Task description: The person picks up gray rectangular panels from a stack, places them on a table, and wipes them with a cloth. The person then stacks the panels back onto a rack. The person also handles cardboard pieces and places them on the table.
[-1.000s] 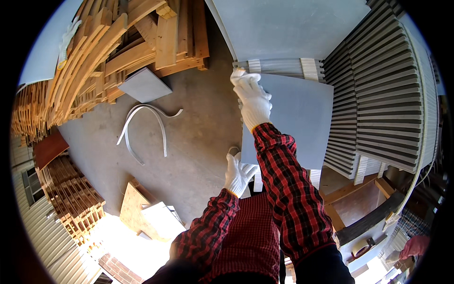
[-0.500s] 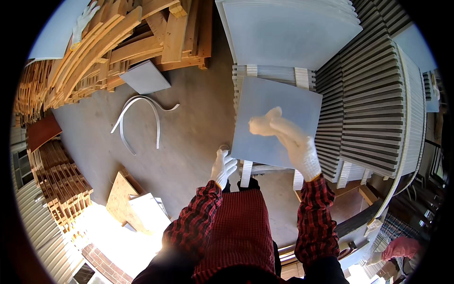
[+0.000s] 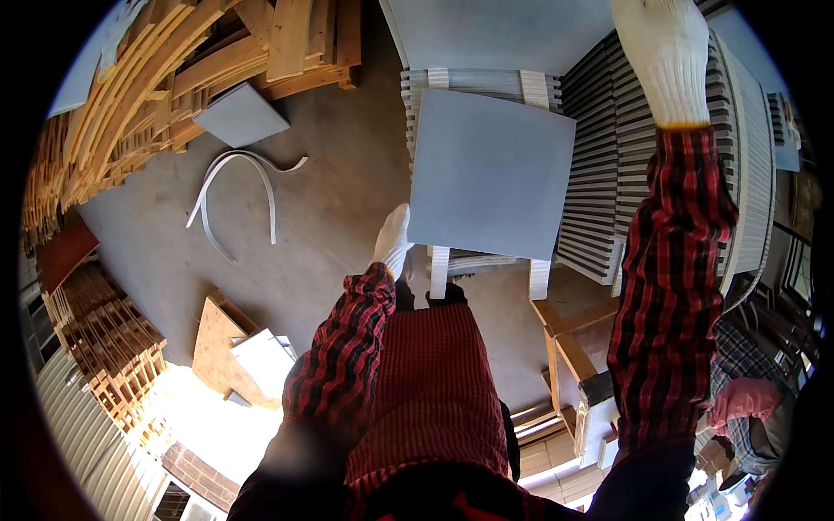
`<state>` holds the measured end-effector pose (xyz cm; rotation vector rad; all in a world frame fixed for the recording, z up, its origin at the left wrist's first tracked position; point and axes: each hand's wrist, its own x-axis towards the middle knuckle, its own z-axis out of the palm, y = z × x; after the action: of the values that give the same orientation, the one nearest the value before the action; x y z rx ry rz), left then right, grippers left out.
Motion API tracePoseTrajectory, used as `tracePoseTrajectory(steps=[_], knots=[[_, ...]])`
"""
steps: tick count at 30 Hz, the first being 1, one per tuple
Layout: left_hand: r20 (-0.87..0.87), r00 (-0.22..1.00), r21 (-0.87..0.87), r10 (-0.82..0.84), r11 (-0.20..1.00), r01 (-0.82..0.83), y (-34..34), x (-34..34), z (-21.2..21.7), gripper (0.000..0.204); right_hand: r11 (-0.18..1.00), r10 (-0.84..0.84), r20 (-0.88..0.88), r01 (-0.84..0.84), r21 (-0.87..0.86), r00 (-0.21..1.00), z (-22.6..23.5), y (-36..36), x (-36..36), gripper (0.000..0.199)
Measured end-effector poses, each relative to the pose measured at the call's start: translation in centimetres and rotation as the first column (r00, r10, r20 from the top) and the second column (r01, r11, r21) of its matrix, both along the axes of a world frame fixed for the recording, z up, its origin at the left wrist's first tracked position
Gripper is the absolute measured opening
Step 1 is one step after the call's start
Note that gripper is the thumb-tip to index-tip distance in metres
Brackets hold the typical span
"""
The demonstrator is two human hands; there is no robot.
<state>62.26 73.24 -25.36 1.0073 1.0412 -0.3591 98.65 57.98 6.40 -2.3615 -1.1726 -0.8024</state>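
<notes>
Gripping the grey tile (image 3: 491,174) at its lower corner, left hand (image 3: 393,241) fingers clamp; right hand (image 3: 665,56) fingers' state unclear.

A bundle of grey tiles (image 3: 486,82), bound by two white packing straps (image 3: 441,269), stands at about one o'clock from the picture's centre, edge-on rows showing. Loose white strapping (image 3: 233,187) lies curled on the concrete at ten o'clock. A small white carton (image 3: 261,360) rests on a wooden board at seven o'clock. No labels, signs or screens show.
</notes>
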Motion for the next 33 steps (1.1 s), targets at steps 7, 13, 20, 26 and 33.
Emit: tracePoseTrajectory(steps=[7,13,20,26,33], knots=[[-0.096,0.992,-0.125,0.086,0.987,-0.098,1.2,1.6,1.3,0.06,0.798,-0.334,-0.938,0.559,-0.227,0.096,-23.8,-17.3,-21.1,0.06],[-0.09,0.965,0.295,-0.246,0.919,0.261,1.6,2.8,-0.1,0.082,0.753,-0.284,-0.959,0.621,-0.22,0.004,-27.6,-17.4,-26.8,0.057],[-0.112,0.955,0.26,-0.275,0.919,0.295,-3.4,-2.5,1.5,0.057,0.788,-0.259,-0.965,0.569,-0.235,-0.04,-27.5,-17.7,-25.9,0.054],[-0.313,0.946,0.348,-0.087,0.916,0.199,0.2,-13.0,-4.7,0.053,0.808,-0.218,-0.976,0.56,-0.181,-0.001,-29.0,-18.6,-25.5,0.055],[-0.095,0.954,0.468,-0.283,0.834,0.294,-1.9,-0.5,2.3,0.067,0.76,-0.13,-0.989,0.633,-0.148,-0.076,-28.5,-16.4,-23.4,0.052]])
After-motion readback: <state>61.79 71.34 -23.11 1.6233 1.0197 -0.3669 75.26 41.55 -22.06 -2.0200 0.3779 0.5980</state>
